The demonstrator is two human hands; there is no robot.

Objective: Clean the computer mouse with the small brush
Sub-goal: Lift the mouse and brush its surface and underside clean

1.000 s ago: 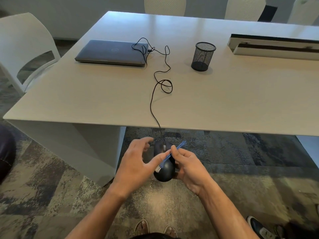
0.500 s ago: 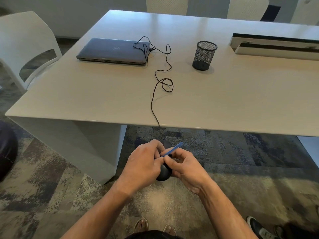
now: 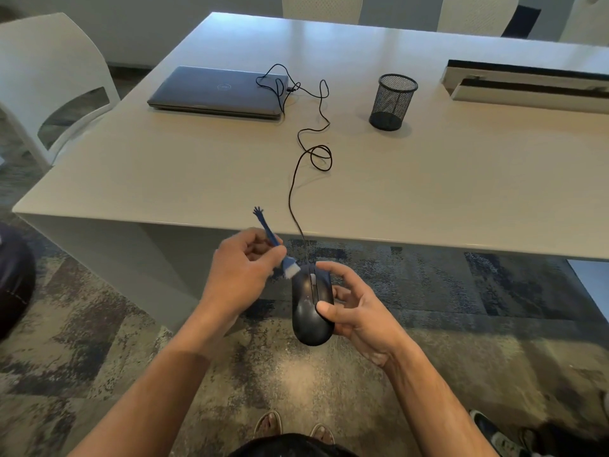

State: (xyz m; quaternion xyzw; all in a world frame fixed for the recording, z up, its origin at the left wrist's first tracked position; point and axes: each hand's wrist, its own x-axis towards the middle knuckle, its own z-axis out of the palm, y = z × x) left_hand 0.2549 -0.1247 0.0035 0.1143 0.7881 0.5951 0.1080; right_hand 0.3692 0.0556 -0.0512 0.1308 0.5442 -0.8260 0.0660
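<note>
Left hand (image 3: 242, 270): yours, fingers curled in, pinching the blue handle of the small brush (image 3: 276, 247) between thumb and fingertips. The handle slants up and away toward the table edge, its splayed blue tip uppermost; the pale bristles (image 3: 291, 270) point down and right, at or just beside the front left corner of the mouse

Right hand (image 3: 357, 306): yours, partly open and cupped around the mouse (image 3: 311, 308). The thumb lies across the top of its right side, the index finger reaches round to its front right corner, and the other fingers curl loosely beyond it; whether they touch the underside you cannot tell

Mouse: black, held in the air in front of you, below and just short of the near edge of the table (image 3: 197, 179), buttons and wheel facing up, rounded back toward you. Its black cable (image 3: 295, 189) climbs over the table edge, makes a small loop on the tabletop and runs on to the closed laptop (image 3: 217, 92)

Also on the table: a black mesh pen cup (image 3: 393, 102), right of the laptop and well apart from it; a long white and black tray (image 3: 530, 85) at the far right

Surroundings: white chair (image 3: 49, 67) at the left end of the table; patterned carpet (image 3: 99, 341) beneath your arms
</note>
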